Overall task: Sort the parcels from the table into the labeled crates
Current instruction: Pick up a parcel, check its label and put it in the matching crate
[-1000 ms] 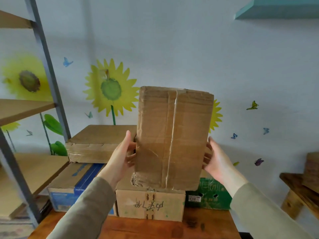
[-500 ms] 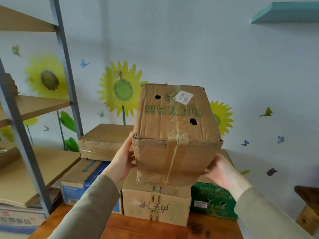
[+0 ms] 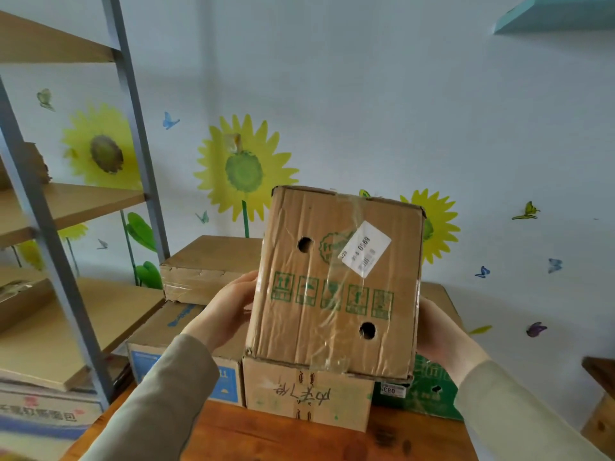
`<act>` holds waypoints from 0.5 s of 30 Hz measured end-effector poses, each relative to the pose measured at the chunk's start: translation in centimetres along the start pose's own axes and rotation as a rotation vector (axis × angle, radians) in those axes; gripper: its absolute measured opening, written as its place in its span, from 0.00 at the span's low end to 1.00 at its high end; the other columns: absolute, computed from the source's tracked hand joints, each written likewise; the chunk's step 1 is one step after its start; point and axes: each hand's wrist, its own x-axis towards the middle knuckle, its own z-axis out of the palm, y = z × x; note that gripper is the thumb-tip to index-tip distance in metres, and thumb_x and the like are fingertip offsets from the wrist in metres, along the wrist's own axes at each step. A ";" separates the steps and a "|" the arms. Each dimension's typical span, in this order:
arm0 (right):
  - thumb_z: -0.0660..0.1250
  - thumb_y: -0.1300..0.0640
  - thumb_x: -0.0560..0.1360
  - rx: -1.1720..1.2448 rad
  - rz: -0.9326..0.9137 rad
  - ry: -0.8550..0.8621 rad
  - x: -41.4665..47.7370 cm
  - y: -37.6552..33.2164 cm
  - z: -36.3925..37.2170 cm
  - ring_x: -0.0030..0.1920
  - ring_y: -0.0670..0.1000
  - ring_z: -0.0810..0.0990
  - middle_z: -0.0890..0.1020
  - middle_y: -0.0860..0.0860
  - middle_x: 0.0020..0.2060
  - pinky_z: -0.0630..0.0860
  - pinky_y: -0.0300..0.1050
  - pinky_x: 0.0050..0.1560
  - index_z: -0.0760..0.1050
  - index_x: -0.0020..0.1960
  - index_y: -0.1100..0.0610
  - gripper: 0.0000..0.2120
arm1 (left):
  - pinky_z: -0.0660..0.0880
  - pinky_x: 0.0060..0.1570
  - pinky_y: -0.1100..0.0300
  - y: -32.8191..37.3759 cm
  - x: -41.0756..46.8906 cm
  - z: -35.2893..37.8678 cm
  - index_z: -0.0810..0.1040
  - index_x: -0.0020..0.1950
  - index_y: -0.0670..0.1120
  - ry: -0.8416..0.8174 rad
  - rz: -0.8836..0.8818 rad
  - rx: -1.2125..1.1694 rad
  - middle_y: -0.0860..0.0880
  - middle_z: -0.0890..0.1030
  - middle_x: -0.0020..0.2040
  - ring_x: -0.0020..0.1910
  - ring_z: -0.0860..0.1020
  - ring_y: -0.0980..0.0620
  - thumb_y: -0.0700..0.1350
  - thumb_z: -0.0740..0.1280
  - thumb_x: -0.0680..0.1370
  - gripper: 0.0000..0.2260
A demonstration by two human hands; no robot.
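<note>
I hold a worn brown cardboard parcel (image 3: 336, 281) up in front of me, above the stacked boxes on the wooden table (image 3: 266, 440). Its face toward me has two round holes, green handling symbols and a white sticker. My left hand (image 3: 226, 307) grips its left side, fingers curled round the edge. My right hand (image 3: 439, 334) holds the right side, mostly hidden behind the parcel.
On the table stand a tan box with handwriting (image 3: 309, 394), a blue-and-white box (image 3: 179, 341), a flat brown box on top of that (image 3: 206, 271) and a green box (image 3: 422, 394). A metal rack with wooden shelves (image 3: 66, 207) stands at the left.
I have tipped the parcel over in my hands: the taped seam face gave way to the face with holes and sticker. My view shifted left and the parcel sits lower.
</note>
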 end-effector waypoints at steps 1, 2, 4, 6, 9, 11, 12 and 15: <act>0.62 0.51 0.79 0.002 -0.005 -0.006 0.0 0.2 -0.1 0.39 0.55 0.72 0.71 0.61 0.40 0.75 0.46 0.42 0.72 0.49 0.62 0.13 | 0.70 0.52 0.50 0.2 -0.3 0.0 0.83 0.50 0.43 -0.006 -0.015 0.007 0.44 0.81 0.43 0.43 0.76 0.46 0.41 0.61 0.78 0.10; 0.63 0.46 0.78 0.001 -0.009 0.027 0.1 0.4 -0.3 0.42 0.57 0.70 0.70 0.60 0.43 0.74 0.49 0.46 0.72 0.52 0.61 0.16 | 0.70 0.52 0.49 0.3 -0.5 -0.1 0.83 0.47 0.43 -0.007 -0.033 0.003 0.43 0.80 0.43 0.43 0.75 0.46 0.42 0.62 0.77 0.10; 0.63 0.39 0.76 0.027 -0.019 0.051 0.9 1.0 -1.2 0.52 0.58 0.73 0.74 0.59 0.52 0.73 0.56 0.60 0.75 0.59 0.60 0.25 | 0.68 0.47 0.51 -0.2 -0.4 -0.5 0.80 0.46 0.43 0.019 -0.069 -0.033 0.43 0.72 0.44 0.41 0.69 0.46 0.50 0.64 0.77 0.11; 0.62 0.40 0.77 0.020 -0.008 0.072 1.0 1.1 -1.4 0.60 0.57 0.76 0.79 0.56 0.58 0.69 0.60 0.66 0.75 0.65 0.53 0.23 | 0.64 0.45 0.52 -1.3 0.8 -0.9 0.74 0.50 0.48 0.029 -0.076 -0.118 0.46 0.67 0.47 0.42 0.65 0.47 0.61 0.64 0.76 0.16; 0.62 0.47 0.77 -0.035 0.033 0.025 1.0 1.1 -1.2 0.61 0.57 0.77 0.80 0.56 0.59 0.69 0.60 0.65 0.75 0.66 0.54 0.20 | 0.68 0.40 0.56 -0.2 -1.8 1.1 0.74 0.40 0.44 0.066 -0.099 -0.141 0.44 0.74 0.38 0.36 0.72 0.49 0.56 0.59 0.80 0.18; 0.64 0.49 0.76 -0.038 0.029 0.003 1.0 1.2 -1.0 0.63 0.59 0.75 0.78 0.57 0.61 0.71 0.58 0.62 0.76 0.64 0.55 0.19 | 0.71 0.35 0.58 -0.8 -2.1 1.6 0.72 0.36 0.43 0.055 -0.086 -0.139 0.46 0.75 0.33 0.31 0.74 0.50 0.48 0.56 0.82 0.17; 0.66 0.50 0.75 -0.016 0.029 -0.005 0.9 1.2 -0.9 0.63 0.60 0.75 0.78 0.60 0.61 0.71 0.58 0.61 0.76 0.64 0.57 0.20 | 0.72 0.31 0.60 -1.1 -2.3 1.8 0.72 0.36 0.43 0.049 -0.071 -0.152 0.46 0.76 0.30 0.29 0.75 0.51 0.47 0.55 0.82 0.17; 0.71 0.50 0.66 0.080 -0.003 -0.011 0.9 1.6 -0.5 0.48 0.59 0.74 0.76 0.60 0.48 0.71 0.51 0.50 0.78 0.56 0.62 0.22 | 0.72 0.23 0.66 -1.5 -2.6 2.4 0.72 0.38 0.43 0.055 -0.005 -0.137 0.50 0.78 0.23 0.21 0.77 0.56 0.46 0.53 0.83 0.16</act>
